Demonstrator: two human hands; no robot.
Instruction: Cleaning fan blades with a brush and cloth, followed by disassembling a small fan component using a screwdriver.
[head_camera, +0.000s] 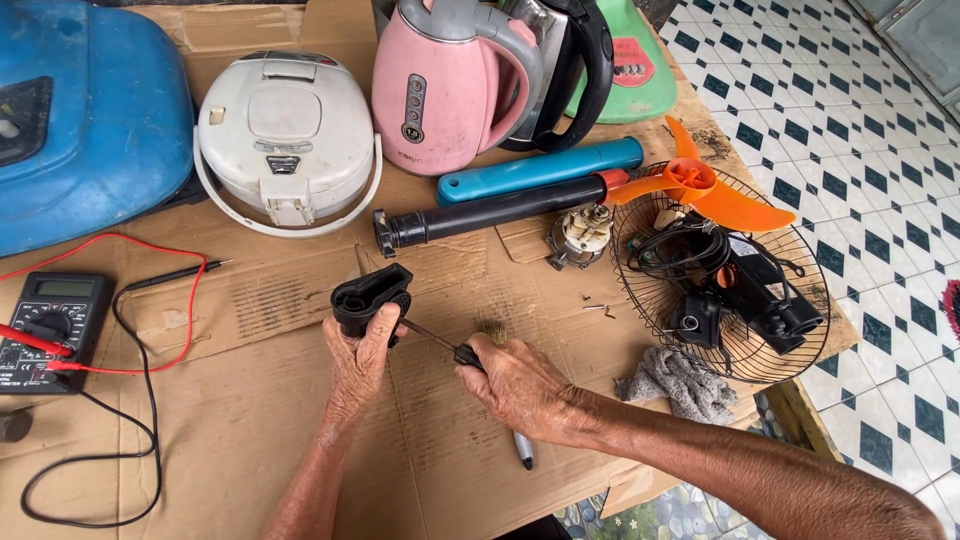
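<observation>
Screwdriver tip is hiding inside black plastic part; right hand is covering its handle. Blue casing and multimeter are running off left edge.

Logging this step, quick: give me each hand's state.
Left hand: closed on black plastic part.
Right hand: closed on screwdriver.

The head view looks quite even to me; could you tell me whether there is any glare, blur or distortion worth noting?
In the head view, soft daylight gives only faint shadows under the left hand and right hand; the pink kettle carries mild sheen, no harsh glare; both hands and the black plastic part look sharp; the wide lens bends the tiled floor towards the edges.
</observation>
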